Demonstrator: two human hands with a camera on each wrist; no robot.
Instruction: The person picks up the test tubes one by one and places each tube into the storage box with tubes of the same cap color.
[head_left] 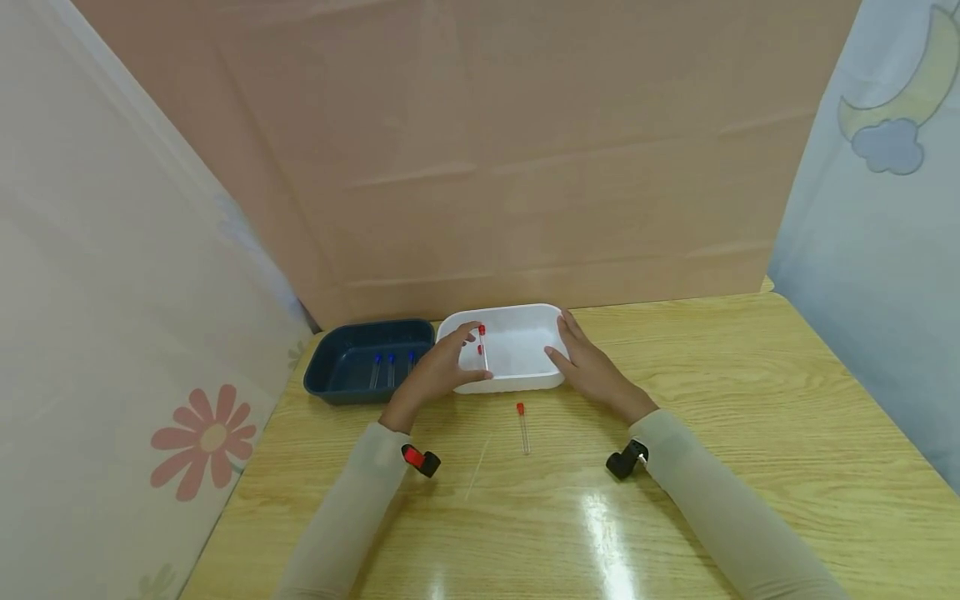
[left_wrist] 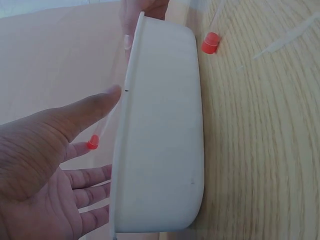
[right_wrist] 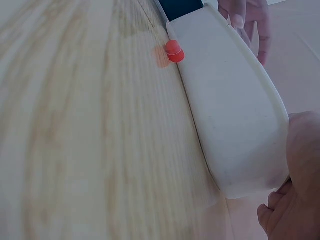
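1. Clear, slim red-capped tube [head_left: 483, 353]: I see it over the left end of the white, rounded-rectangular, plastic-looking tray [head_left: 517, 384]; a matching red-capped tube [head_left: 523, 431] lies before the tray.
2. The left grip [head_left: 442, 364] pinches it, finger at cap, thumb near base; the right grip [head_left: 592, 367] holds the tray's right end.
3. I judge it light, stiff, slippery, fragile if glass; mid-length seems the safest hold.
4. I can read no brand, label or writing.

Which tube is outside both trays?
The red-capped tube on the wooden tabletop, in front of the white tray. Other red caps show in or over that tray; blue-capped tubes are in the dark tray.
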